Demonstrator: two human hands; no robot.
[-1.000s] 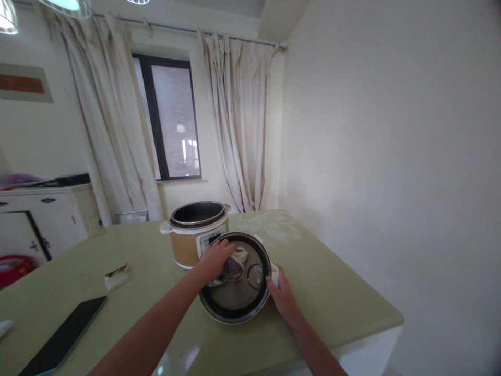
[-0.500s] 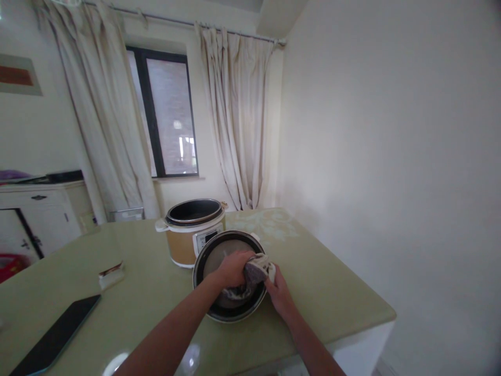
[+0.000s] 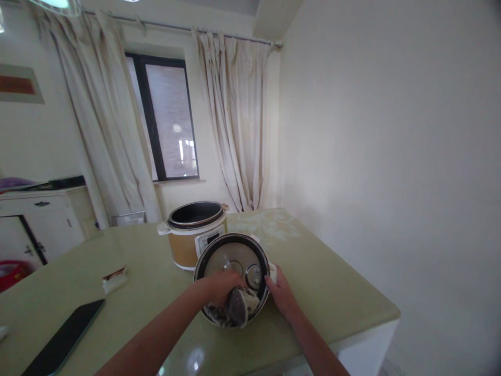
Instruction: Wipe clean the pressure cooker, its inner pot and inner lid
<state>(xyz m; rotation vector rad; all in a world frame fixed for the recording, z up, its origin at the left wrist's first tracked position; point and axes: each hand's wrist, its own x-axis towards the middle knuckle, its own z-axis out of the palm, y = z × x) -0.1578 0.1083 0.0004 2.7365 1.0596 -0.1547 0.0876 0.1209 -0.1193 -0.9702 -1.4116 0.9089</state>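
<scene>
At our worktop, our left hand clutches soft cloth, and the lid beneath it seems stiff, weighty, best held by the handle our right hand grips.

It's a home rm: curtains, wht. cabinet, elec. cooker.

The round silver lid in my grip is smooth metal with a dull sheen, ringed by a black, rubber-like band. The grey-and-white crumpled rag in my left hand is matt cloth, rough-looking. My right hand meets smooth white plastic, by appearance. The gold-and-white cylindrical cooker looks satin-finished, its dark inner pot bright-rimmed. The pale green flat tabletop is glossy, reflecting light.
</scene>
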